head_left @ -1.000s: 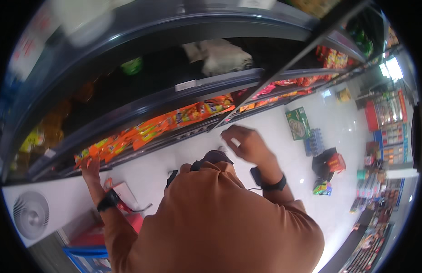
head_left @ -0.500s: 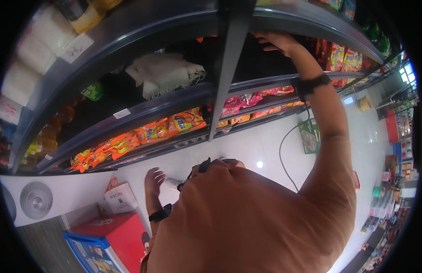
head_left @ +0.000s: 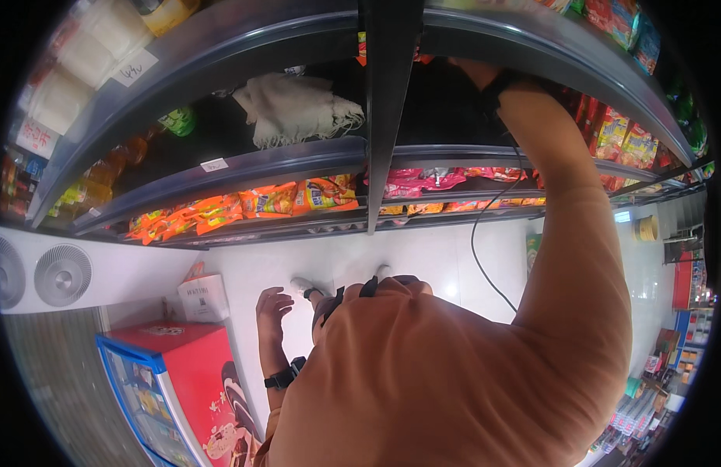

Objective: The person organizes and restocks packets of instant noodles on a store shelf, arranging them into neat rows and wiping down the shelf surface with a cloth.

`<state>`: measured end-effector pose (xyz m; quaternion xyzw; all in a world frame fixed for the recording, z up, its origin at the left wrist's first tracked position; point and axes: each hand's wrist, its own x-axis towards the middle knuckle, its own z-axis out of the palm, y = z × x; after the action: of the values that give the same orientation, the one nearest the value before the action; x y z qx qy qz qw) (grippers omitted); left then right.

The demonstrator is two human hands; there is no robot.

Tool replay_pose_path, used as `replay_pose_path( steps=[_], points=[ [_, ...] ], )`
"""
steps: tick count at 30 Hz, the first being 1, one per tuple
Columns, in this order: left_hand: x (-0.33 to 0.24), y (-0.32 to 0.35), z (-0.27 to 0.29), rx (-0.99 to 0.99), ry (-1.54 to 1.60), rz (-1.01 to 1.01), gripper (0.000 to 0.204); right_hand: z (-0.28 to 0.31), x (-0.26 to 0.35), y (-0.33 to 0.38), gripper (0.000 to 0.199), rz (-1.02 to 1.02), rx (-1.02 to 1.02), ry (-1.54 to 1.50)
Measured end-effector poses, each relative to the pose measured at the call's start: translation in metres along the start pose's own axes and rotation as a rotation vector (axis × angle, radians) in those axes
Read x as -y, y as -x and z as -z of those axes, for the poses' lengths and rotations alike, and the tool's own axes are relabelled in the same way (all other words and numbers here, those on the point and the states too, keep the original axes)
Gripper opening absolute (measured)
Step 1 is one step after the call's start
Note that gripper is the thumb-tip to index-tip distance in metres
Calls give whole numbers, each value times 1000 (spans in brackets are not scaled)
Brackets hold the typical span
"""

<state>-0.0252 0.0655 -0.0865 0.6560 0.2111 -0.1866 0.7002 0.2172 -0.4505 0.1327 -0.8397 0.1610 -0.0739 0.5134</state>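
A red chest freezer (head_left: 185,373) (glass-fronted) stands beside white fans (head_left: 62,275).

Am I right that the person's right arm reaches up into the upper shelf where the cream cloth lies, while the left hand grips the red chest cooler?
Not quite. In the head view the left hand hangs open and empty above the red chest cooler, touching nothing. The rest holds: the right arm reaches up into the upper shelf where the cream cloth lies.

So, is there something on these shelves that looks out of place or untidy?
Yes. A crumpled pale cloth with a fringe lies loose on a dark shelf, above the row of orange snack packets. It looks odd among packaged goods. The right hand reaches deep onto that same shelf level; the left hand hangs free below.
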Motion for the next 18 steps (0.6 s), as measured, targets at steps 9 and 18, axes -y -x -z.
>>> replay_pose_path(
  steps=[9,18],
  points=[
    [-9,-14,-7,17,13,-73,25,5,5,28,37,-50,96,-150],
    [-21,-63,-65,384,35,-180,16,72,-33,131,30,-188,108,-689]
  ],
)
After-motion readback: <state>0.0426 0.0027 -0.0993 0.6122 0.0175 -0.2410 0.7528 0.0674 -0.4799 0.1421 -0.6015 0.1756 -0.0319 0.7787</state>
